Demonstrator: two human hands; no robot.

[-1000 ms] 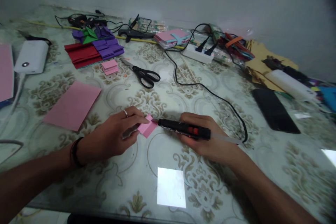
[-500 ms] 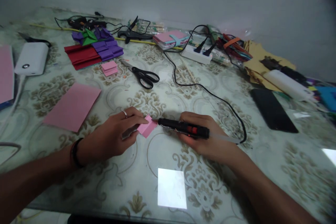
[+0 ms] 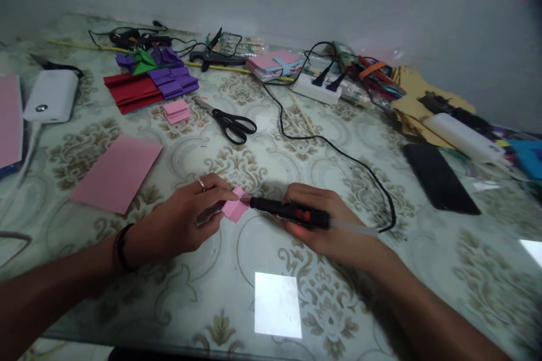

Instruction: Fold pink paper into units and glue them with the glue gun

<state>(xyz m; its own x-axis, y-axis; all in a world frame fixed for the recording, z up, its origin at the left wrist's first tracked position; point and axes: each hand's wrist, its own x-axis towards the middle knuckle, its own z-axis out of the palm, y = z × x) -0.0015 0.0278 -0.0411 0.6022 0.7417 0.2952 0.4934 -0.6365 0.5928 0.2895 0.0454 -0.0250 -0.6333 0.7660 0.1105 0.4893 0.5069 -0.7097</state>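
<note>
A small folded piece of pink paper is pinched between the thumb and fingers of my left hand, just above the table. My right hand is wrapped round a black glue gun with a red patch on its body. The gun's nozzle points left and meets the right side of the pink paper; whether glue is coming out is too small to tell. A clear glue stick sticks out of the gun's back end. My right fingers are partly hidden behind the gun.
Black-handled scissors lie beyond my hands, beside a small pink folded piece. A pink sheet lies left. A black cord loops from the power strip towards the gun. A black phone rests at right.
My right hand has moved the glue gun slightly left and down, its nozzle now further over the pink paper. My left hand stays nearly still, holding the paper.
</note>
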